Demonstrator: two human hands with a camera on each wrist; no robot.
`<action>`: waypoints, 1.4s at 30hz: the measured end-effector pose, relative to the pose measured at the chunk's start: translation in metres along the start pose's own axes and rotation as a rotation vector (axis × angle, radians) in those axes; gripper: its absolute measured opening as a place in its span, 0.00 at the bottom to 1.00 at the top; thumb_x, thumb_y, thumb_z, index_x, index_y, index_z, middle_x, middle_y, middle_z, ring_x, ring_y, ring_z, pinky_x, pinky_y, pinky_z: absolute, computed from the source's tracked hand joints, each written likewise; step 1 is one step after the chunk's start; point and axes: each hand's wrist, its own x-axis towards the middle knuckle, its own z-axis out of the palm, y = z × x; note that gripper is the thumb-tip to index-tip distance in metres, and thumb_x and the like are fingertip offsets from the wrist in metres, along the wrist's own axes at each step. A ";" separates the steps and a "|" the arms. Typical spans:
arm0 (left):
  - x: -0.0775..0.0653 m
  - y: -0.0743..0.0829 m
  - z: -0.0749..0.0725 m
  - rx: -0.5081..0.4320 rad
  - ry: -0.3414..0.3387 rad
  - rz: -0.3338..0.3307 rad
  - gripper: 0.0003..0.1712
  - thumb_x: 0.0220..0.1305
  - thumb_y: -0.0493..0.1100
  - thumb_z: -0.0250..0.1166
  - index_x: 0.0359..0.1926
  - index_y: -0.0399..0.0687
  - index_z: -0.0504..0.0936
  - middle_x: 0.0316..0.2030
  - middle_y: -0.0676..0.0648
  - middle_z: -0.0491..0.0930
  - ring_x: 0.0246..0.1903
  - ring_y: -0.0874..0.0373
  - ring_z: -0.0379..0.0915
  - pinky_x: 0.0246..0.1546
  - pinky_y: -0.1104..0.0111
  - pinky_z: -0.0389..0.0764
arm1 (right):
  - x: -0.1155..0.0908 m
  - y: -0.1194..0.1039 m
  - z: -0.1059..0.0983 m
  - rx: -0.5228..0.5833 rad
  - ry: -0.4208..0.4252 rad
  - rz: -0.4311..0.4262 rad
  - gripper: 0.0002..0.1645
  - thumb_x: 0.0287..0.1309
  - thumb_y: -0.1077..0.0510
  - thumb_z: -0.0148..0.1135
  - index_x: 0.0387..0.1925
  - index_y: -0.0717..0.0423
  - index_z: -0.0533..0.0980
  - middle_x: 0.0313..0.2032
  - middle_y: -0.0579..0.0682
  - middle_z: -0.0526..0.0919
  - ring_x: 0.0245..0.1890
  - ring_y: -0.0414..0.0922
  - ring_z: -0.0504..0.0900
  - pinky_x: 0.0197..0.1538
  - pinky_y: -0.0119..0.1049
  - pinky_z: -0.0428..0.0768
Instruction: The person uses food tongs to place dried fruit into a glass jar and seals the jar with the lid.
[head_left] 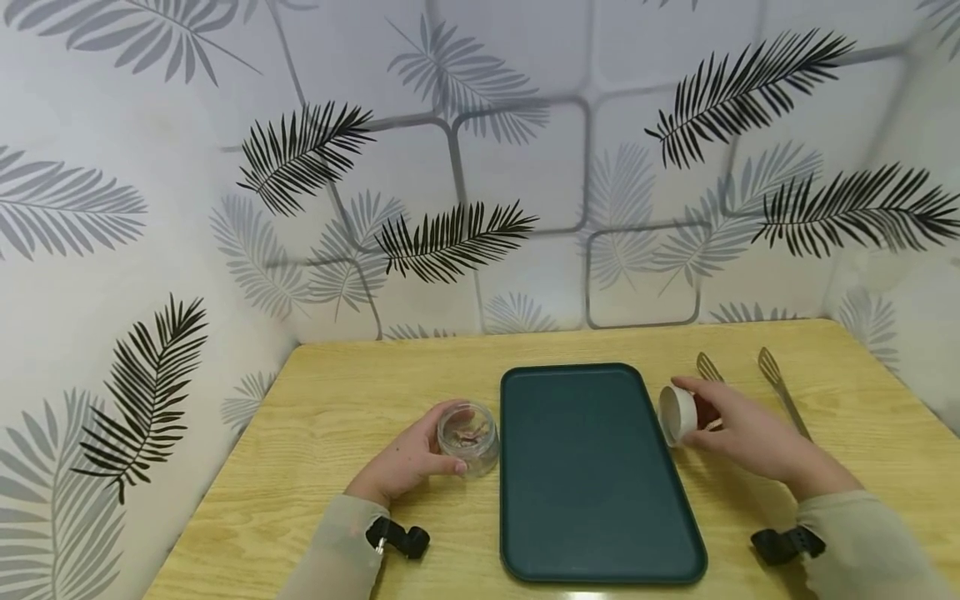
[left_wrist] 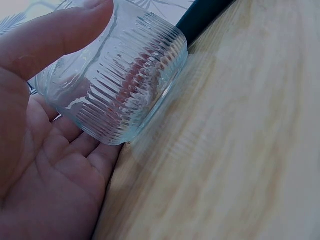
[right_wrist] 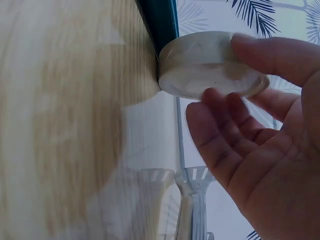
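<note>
In the head view my left hand (head_left: 411, 454) grips a clear glass jar (head_left: 480, 458) just left of the dark green tray (head_left: 592, 475). Ribs run down the side of the jar (left_wrist: 130, 85), and pinkish and pale bits show through the glass. The thumb lies across its near side, with the fingers round the far side. On the tray's right, my right hand (head_left: 753, 433) pinches a small round white dish (head_left: 678, 415) between thumb and fingers. The dish is tipped on its side, with its hollow facing left. Its underside (right_wrist: 210, 80) faces the palm in the right wrist view.
Two slotted metal utensil heads (head_left: 768, 364) lie at the right, one partly behind my right hand; whether they join as tongs I cannot tell. The wooden table (head_left: 360, 375) meets a leaf-patterned wall (head_left: 525, 192) at the back.
</note>
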 end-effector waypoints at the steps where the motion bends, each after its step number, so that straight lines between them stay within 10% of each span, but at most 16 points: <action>1: 0.000 -0.001 0.001 0.000 0.000 -0.003 0.49 0.60 0.37 0.75 0.76 0.57 0.59 0.73 0.47 0.62 0.70 0.51 0.61 0.64 0.64 0.65 | 0.000 0.001 0.001 0.026 -0.009 0.002 0.47 0.63 0.60 0.69 0.76 0.66 0.56 0.52 0.58 0.78 0.48 0.52 0.80 0.43 0.39 0.81; 8: 0.000 -0.002 0.002 0.009 0.009 -0.009 0.49 0.59 0.37 0.75 0.76 0.57 0.59 0.73 0.49 0.63 0.70 0.52 0.61 0.67 0.56 0.63 | -0.001 0.006 0.008 0.162 -0.060 0.027 0.47 0.66 0.57 0.67 0.78 0.54 0.52 0.75 0.63 0.56 0.67 0.71 0.64 0.58 0.57 0.76; 24: -0.002 0.002 0.000 0.001 -0.020 -0.006 0.52 0.59 0.35 0.74 0.78 0.53 0.54 0.73 0.47 0.62 0.68 0.49 0.63 0.64 0.58 0.66 | 0.003 -0.004 0.010 0.112 0.068 0.010 0.46 0.65 0.55 0.68 0.77 0.54 0.55 0.66 0.65 0.59 0.63 0.69 0.69 0.51 0.57 0.78; 42: 0.000 0.006 0.004 0.058 0.031 -0.022 0.50 0.58 0.38 0.76 0.76 0.57 0.59 0.70 0.47 0.66 0.68 0.51 0.64 0.62 0.59 0.68 | 0.045 -0.090 0.055 0.169 -0.118 -0.107 0.49 0.62 0.50 0.72 0.78 0.38 0.57 0.68 0.53 0.64 0.58 0.54 0.74 0.48 0.39 0.81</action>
